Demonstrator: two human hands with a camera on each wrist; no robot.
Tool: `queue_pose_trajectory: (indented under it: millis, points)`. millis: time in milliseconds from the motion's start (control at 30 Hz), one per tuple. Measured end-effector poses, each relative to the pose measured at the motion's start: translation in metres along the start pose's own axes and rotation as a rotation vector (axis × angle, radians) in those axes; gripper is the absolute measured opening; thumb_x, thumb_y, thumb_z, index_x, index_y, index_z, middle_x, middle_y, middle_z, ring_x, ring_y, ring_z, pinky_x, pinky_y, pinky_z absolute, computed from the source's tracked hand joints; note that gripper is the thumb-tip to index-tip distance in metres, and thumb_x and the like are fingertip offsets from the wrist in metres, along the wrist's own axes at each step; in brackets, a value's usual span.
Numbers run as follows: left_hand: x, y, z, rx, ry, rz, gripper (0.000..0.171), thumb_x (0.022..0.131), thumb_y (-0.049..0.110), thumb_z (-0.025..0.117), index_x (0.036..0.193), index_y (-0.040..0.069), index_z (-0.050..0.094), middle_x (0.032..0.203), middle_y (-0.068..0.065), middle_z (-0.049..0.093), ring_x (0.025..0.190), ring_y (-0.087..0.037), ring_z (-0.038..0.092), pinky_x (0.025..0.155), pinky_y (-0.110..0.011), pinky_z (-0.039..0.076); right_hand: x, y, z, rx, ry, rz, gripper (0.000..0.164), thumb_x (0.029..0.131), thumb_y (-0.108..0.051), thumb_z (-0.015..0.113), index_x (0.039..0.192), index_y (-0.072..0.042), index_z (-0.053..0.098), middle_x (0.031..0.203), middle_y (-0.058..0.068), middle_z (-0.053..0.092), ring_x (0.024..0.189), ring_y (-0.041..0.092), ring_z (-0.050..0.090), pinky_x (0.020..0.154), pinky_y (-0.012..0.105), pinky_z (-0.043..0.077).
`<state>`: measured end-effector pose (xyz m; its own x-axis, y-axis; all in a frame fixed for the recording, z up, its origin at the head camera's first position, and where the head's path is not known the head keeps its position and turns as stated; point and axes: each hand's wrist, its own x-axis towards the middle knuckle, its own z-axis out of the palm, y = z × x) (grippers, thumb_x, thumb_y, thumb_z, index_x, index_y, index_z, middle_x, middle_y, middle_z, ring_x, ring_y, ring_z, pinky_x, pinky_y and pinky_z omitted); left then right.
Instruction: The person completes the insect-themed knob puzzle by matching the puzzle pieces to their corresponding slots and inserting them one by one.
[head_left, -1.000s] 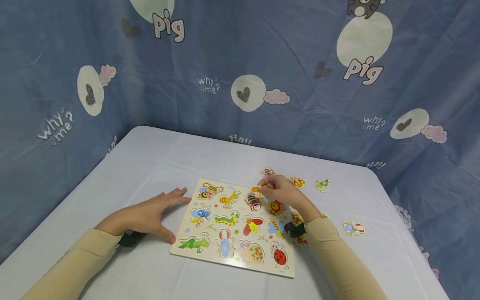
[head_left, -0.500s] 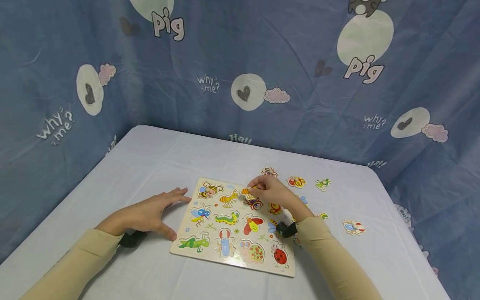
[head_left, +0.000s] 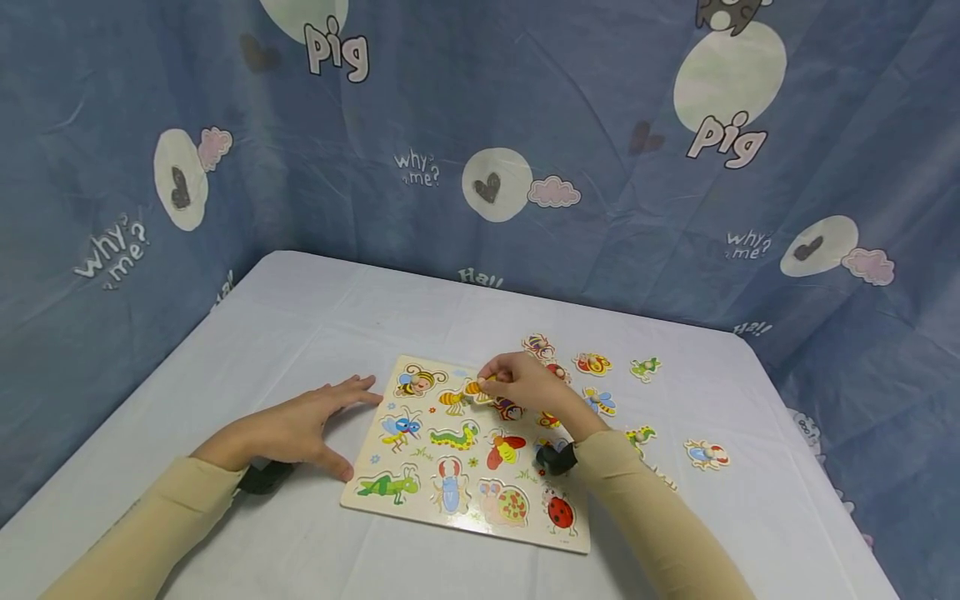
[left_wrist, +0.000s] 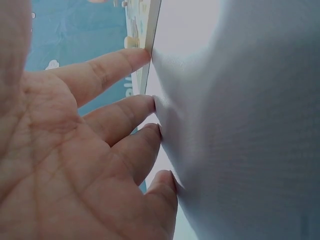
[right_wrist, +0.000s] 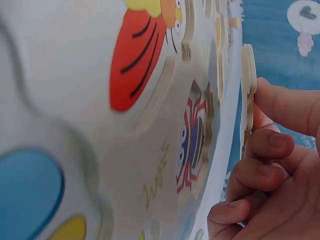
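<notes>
A wooden insect puzzle board (head_left: 540, 540) lies on the white table, with insect pictures in cut-out recesses. At its left side rests my left hand (head_left: 296, 425), fingers spread, thumb and index fingertip touching the edge. In the left wrist view the index finger (left_wrist: 112, 72) meets the board's side. My right hand (head_left: 528, 387) pinches an orange striped puzzle piece (head_left: 476, 390) above the board's upper part, right beside the printed ant (head_left: 451, 403). Seen from the right wrist, the puzzle piece (right_wrist: 248, 80) stands edge-on between thumb and fingers, apart from the board.
Loose insect pieces lie right of and behind the board: a spider (head_left: 537, 346), a butterfly (head_left: 592, 364), a grasshopper (head_left: 645, 369), a blue-winged insect (head_left: 599, 402), a caterpillar (head_left: 640, 437) and a beetle (head_left: 706, 455). A blue patterned curtain (head_left: 420, 100) hangs behind the table.
My right hand has moved left over the board with the puzzle piece, from above the spider picture to beside the ant picture. My left hand stays in place.
</notes>
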<state>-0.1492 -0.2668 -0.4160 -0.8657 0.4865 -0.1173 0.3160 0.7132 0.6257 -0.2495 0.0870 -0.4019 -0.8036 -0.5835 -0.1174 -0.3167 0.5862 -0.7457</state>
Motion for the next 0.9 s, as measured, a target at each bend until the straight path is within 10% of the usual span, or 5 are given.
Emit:
queue_pose_trajectory:
  millis: [900]
  points:
    - [-0.001,-0.002,0.001,-0.002,-0.002,0.001,0.107,0.065,0.040,0.103,0.156,0.013,0.054,0.176,-0.023,0.029,0.162,-0.055,0.020,0.129,-0.075,0.017,0.016,-0.016,0.024,-0.087,-0.050,0.051,0.015,0.105,-0.022,0.072,0.109,-0.008,0.076,0.068,-0.005,0.055,0.057,0.011,0.042,0.052,0.023,0.036]
